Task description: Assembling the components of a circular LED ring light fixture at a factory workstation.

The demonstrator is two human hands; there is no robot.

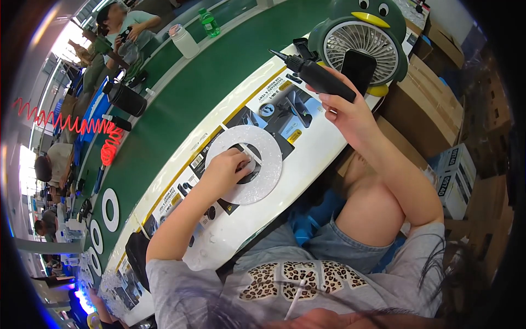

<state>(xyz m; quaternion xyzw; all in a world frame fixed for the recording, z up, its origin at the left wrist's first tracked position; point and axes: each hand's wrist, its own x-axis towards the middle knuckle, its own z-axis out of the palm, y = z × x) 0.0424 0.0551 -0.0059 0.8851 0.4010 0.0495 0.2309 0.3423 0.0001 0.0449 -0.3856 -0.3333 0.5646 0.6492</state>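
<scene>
My right hand (346, 107) is raised over the table's right side, its fingers wrapped round a black squeeze bottle (320, 78). The bottle is tilted, its thin pointed nozzle aimed up and to the left. A flat, glittery white ring (264, 174) lies on printed card packaging. Inside the hole of this ring my left hand (226, 171) has its fingers curled and close together. Around those fingertips a small round, greyish part shows, but what they pinch is mostly hidden.
A white worktop (230, 230) carries printed card sheets (290, 109). Beyond it runs a green conveyor belt (164, 129) with several white rings (110, 210). A green penguin-shaped fan (350, 38) and a black phone (359, 70) stand at right, cardboard boxes (424, 101) beyond. Another person (129, 27) works opposite.
</scene>
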